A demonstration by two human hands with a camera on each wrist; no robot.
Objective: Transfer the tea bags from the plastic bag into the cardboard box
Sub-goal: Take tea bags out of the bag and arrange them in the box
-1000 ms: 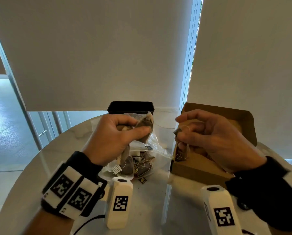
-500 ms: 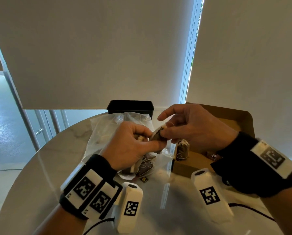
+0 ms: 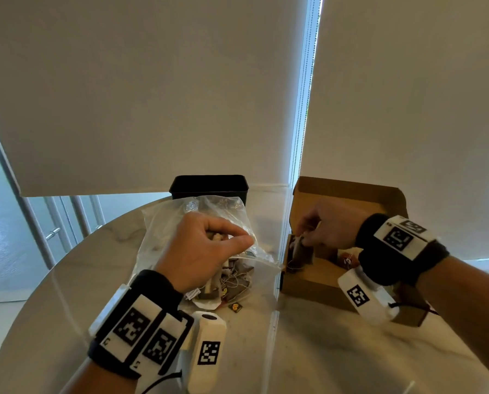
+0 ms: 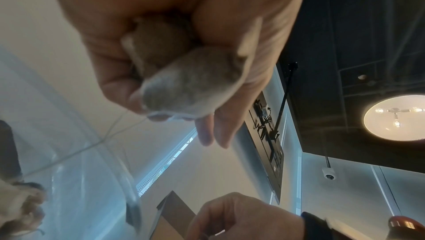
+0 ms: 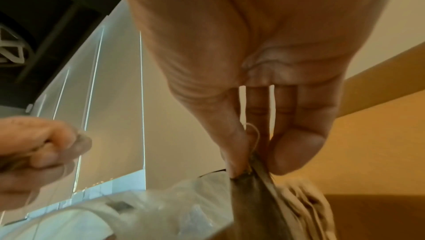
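Observation:
A clear plastic bag (image 3: 163,231) lies on the round table, with several tea bags (image 3: 234,282) piled at its near end. My left hand (image 3: 209,243) hovers over it, fingers curled round two tea bags (image 4: 184,78) in the palm. The open cardboard box (image 3: 348,194) stands to the right. Over its left end my right hand (image 3: 322,228) pinches the top of a tea bag (image 3: 301,251) between thumb and fingers (image 5: 296,145); the bag (image 5: 255,198) hangs down into the box. More tea bags (image 3: 348,258) lie inside, partly hidden by my wrist.
A black bin (image 3: 209,184) stands behind the plastic bag at the table's far edge. A small loose tag (image 3: 235,307) lies on the marble table (image 3: 308,351) near the bag's mouth. Roller blinds hang behind.
My right hand took a tea bag from my left hand and carried it right, down into the box. My left hand stayed over the plastic bag, still holding tea bags.

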